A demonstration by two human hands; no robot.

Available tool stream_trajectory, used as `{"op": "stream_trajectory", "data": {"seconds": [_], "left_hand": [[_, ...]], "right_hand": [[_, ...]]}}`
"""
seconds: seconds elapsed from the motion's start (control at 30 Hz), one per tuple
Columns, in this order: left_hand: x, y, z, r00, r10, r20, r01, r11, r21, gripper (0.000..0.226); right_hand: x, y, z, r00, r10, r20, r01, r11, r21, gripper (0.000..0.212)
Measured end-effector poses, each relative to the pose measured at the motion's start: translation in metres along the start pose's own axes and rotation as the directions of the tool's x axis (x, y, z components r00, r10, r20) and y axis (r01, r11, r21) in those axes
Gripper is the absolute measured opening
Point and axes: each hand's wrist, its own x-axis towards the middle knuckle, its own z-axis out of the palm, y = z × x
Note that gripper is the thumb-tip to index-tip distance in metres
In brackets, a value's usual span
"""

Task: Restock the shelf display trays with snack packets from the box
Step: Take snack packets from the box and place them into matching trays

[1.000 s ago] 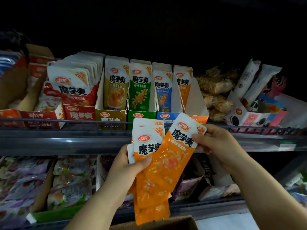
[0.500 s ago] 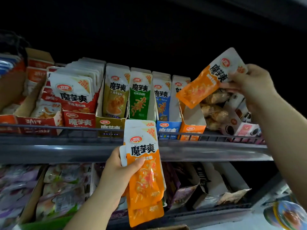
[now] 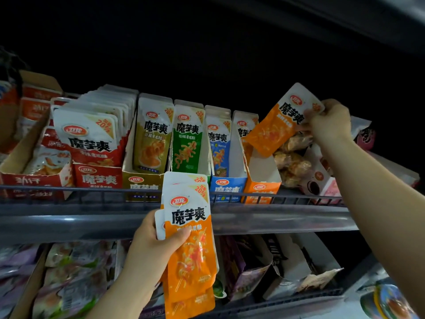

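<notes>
Dark shop aisle, black behind the stock, w/ a grey shelf (image 3: 69,223) edge running across the middle. Right hand (image 3: 328,123) pinches a single orange packet (image 3: 276,125) by its white top corner, fingers curled on it. The packet is tilted, bottom end over the orange tray (image 3: 262,173). Left hand (image 3: 158,242) grips a small stack of orange packets (image 3: 190,249) mid-body, thumb across the front, held in front of the shelf edge.

Packets look light, thin & floppy, w/ a glossy film that's prob. slippery. The sealed top edge looks the stiffest bit, so a pinch there seems best for steering one in upright.

Orange tray looks near empty, at least one packet standing at its back; its card walls look soft. Beside it is the blue tray (image 3: 226,187), then green & yellow ones, fuller. Supply box not in view.
</notes>
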Motion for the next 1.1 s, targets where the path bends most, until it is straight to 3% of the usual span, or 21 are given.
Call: {"op": "stream_trajectory", "data": {"seconds": [0.37,0.53,0.8,1.1], "left_hand": [[-0.004,0.001,0.008,1.0,0.0,0.015,-0.001,0.998,0.056,0.027],[0.001,0.002,0.004,1.0,-0.02,0.017,0.019,0.998,0.062,0.026],[0.008,0.003,0.008,0.999,-0.038,-0.008,0.039,0.995,0.096,0.027],[0.004,0.0,0.008,0.999,-0.041,-0.009,0.041,0.997,0.063,0.027]], "right_hand": [[-0.022,-0.005,0.032,0.953,0.078,0.293,-0.077,0.997,-0.016,0.024],[-0.016,-0.003,0.054,0.939,0.169,0.299,-0.19,0.981,0.042,0.026],[-0.007,0.002,0.072,0.97,0.092,0.226,-0.096,0.995,0.006,0.04],[-0.027,0.014,0.06,0.984,-0.028,0.176,-0.021,0.961,0.274,0.033]]}}
